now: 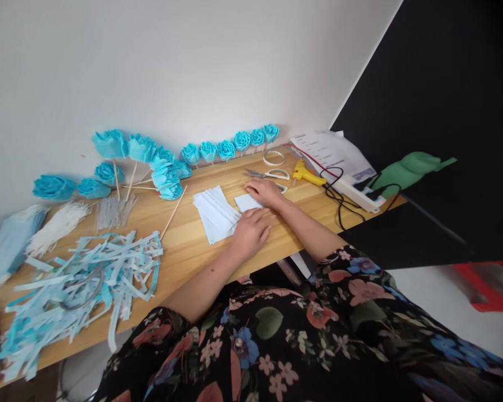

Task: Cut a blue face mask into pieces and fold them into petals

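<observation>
A small folded pale blue sheet [246, 202] lies on the wooden table, partly hidden beneath my hands. My right hand [265, 192] is at its far edge, with bent fingers closed on it. Across its near side rests my left hand [251, 231], fingers laid over the sheet and nothing gripped in them. Just left of the hands, several flat, pleated pale blue mask sheets [214, 215] are spread on top of each other. Scissors [270, 174] with white handles lie beyond my right hand, and another white handle loop shows beside the wrist.
Blue fabric roses [225, 149] on sticks line the wall. Cut strips [88, 290], white ear loops [58, 228], nose wires [115, 212] and a mask stack [14, 237] sit left. A tape roll [274, 158], yellow glue gun [308, 173], power strip [356, 192] and papers [335, 153] sit right.
</observation>
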### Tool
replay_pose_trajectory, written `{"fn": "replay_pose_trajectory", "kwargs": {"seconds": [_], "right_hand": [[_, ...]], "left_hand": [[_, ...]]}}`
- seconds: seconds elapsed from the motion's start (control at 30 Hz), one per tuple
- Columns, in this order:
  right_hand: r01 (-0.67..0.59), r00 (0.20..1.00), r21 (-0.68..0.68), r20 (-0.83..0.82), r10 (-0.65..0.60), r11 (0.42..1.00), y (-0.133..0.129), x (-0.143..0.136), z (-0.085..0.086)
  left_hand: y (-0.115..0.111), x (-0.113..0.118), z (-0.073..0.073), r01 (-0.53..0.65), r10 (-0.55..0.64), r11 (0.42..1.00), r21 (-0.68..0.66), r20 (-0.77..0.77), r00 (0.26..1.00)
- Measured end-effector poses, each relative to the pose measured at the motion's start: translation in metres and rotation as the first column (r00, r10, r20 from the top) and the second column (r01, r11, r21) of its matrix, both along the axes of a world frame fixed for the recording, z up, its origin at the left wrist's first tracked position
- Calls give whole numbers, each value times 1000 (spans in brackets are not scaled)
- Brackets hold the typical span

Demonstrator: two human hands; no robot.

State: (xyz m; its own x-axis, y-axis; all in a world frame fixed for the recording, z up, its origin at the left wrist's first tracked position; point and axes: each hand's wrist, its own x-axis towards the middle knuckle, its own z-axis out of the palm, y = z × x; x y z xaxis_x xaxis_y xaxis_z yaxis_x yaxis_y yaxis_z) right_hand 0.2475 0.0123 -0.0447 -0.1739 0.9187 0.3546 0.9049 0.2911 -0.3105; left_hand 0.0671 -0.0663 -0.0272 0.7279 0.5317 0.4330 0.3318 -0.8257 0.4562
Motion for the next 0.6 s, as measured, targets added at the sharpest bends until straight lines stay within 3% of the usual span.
{"fn": "replay_pose_trajectory", "kwargs": {"seconds": [0.3,0.6], "right_hand": [[35,976,64,-216,-20,997,-10,3,12],[-62,954,27,-293,67,998,-16,0,21]], "left_hand": [[-1,-2,4,22,-19,999,-31,102,995],[-4,0,4,126,-117,989,-83,103,988]]}}
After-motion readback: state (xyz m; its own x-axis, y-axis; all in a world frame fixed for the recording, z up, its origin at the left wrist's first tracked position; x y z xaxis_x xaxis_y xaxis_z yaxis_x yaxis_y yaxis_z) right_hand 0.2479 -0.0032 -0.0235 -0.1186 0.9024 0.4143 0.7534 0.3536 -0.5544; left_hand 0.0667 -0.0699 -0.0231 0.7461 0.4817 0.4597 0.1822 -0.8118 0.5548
